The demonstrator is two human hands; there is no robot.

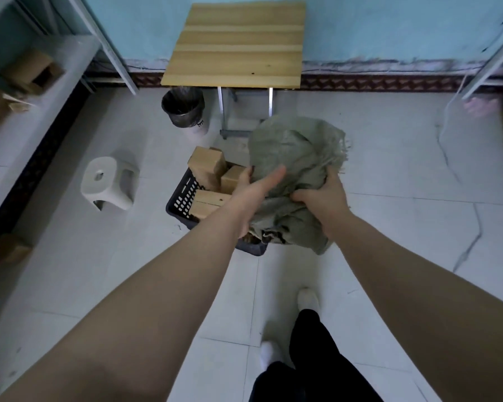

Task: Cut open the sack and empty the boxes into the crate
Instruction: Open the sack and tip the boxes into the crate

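Head view, the only one. Person stands over a dark slotted crate (183, 198) on the tiled floor, both arms stretched out in front.

Sack (296, 158): grey-green woven, frayed at the far edge, limp and bunched up. It's held above the right half of the crate, lower end drooping onto the crate's near rim. Looks slack, so my read is it's empty or close to it.

Boxes (212, 181): several plain cardboard ones piled in the crate, top ones tilted and poking above the rim.

Left hand (253, 195): fingers curled round the sack's left side, thumb lying flat along the cloth, grasping it. Right hand (323, 198): clenched tight on a bunched fold of sack on the right.

Step, as I judge it: cutting is done, this is the tail of the emptying. Whether any box is left inside I can't tell, the folds hide it.

Next move calls for: a lift and shake with the open end pointed down over the crate, then pull the sack off the rim and put it aside. Watch the tilted top boxes, a snag on the cloth could tip one out.

Writing/brands: none readable. Boxes show no print, sack unmarked on the visible side. A bin (183, 108) under the small wooden table (235, 44) has small marks near its base, too blurred to read.
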